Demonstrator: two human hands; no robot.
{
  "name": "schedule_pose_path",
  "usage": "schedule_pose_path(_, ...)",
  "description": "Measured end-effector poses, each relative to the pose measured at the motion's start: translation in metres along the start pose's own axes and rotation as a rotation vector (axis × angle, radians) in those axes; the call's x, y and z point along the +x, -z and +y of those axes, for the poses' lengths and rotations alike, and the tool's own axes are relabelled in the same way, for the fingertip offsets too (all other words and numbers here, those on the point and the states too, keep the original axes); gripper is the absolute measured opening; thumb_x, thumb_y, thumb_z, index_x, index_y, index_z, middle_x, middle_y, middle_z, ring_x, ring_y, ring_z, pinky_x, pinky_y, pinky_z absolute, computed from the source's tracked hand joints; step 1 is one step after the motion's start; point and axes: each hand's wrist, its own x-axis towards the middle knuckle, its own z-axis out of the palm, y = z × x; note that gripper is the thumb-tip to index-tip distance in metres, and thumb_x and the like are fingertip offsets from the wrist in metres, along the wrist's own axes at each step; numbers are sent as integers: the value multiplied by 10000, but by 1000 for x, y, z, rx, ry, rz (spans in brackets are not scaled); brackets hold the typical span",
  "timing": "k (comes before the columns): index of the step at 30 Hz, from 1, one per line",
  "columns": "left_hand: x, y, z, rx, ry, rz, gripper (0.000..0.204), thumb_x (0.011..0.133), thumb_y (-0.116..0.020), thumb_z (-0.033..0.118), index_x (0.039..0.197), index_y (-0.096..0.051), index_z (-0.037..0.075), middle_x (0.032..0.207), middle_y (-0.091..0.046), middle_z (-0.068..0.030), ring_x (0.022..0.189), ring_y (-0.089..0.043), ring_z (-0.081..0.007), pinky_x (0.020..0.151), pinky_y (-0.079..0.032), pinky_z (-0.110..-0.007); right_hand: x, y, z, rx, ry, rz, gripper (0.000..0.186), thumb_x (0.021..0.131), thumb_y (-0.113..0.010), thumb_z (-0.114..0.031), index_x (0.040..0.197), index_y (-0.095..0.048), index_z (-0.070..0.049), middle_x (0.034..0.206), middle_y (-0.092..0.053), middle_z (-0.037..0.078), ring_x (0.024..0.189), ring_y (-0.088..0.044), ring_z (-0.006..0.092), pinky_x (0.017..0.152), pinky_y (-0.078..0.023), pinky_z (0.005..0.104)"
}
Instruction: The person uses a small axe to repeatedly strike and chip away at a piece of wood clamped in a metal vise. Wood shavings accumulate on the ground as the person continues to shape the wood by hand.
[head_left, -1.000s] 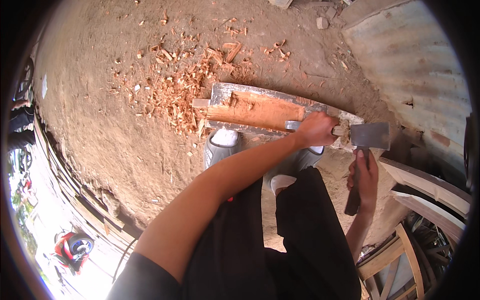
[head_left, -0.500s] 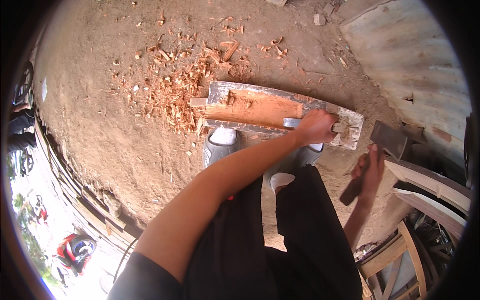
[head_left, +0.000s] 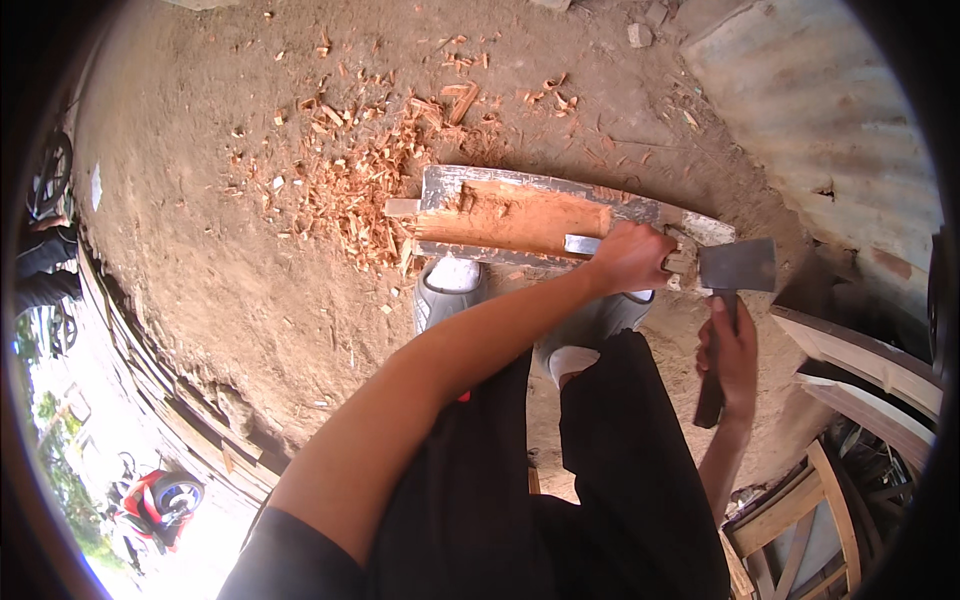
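Left hand [head_left: 632, 258] clamps steel-bladed chisel [head_left: 582, 244] over grey-edged hollowed wooden block [head_left: 530, 180] (brown shavings [head_left: 466, 198] inside); right hand [head_left: 733, 355] clamps dark square-headed hatchet [head_left: 737, 266] by block's right end.

The left hand [head_left: 634, 258] grips a chisel [head_left: 581, 244] over a hollowed wooden block [head_left: 530, 222]; the right hand [head_left: 730, 348] holds a hatchet [head_left: 738, 266], its head near the chisel's butt, though contact is hard to tell. Wood chips [head_left: 365, 185] litter the dirt ground [head_left: 240, 330].
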Motion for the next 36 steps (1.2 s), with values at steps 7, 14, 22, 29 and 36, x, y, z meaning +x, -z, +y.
schedule_pose_path(7, 3, 0, 2, -16, 11, 17, 256, 708, -750, 293, 840, -720, 76, 787, -721, -197, 806, -725, -384, 740, -566, -492, -8, -12, -6, 151, 36, 180, 330, 1078, -537, -370, 1229, -553, -77, 699, -493, -2, 450, -482, 86, 396, -390, 261)
schedule_pose_path(14, -2, 6, -6, -54, 76, 113, 267, 686, -766, 278, 855, -722, 75, 769, -716, -179, 782, -714, -389, 710, -559, -486, -18, -12, -19, 107, -3, 87, 320, 1081, -536, -358, 1227, -557, -75, 684, -487, -6, 449, -484, 87, 400, -397, 261)
schedule_pose_path(22, -8, 12, -10, -25, 39, 94, 265, 706, -757, 292, 858, -712, 80, 751, -706, -198, 783, -718, -392, 721, -563, -496, -19, -9, -13, 77, -42, -13, 336, 1084, -527, -360, 1260, -548, -75, 706, -492, -1, 445, -482, 92, 399, -400, 263)
schedule_pose_path(29, -13, 13, -13, 30, 39, 29, 261, 680, -750, 267, 856, -706, 80, 771, -715, -154, 781, -717, -368, 694, -559, -481, -16, -39, -5, 70, 14, 109, 321, 1066, -567, -374, 1214, -541, -90, 705, -489, 9, 461, -494, 112, 402, -409, 277)
schedule_pose_path(36, -20, 15, -14, 3, -21, 87, 262, 670, -762, 284, 828, -692, 86, 782, -716, -125, 760, -714, -354, 666, -555, -472, -27, -40, -13, 132, 8, 94, 263, 1085, -512, -328, 1206, -530, -95, 675, -478, 5, 461, -485, 97, 408, -404, 266)
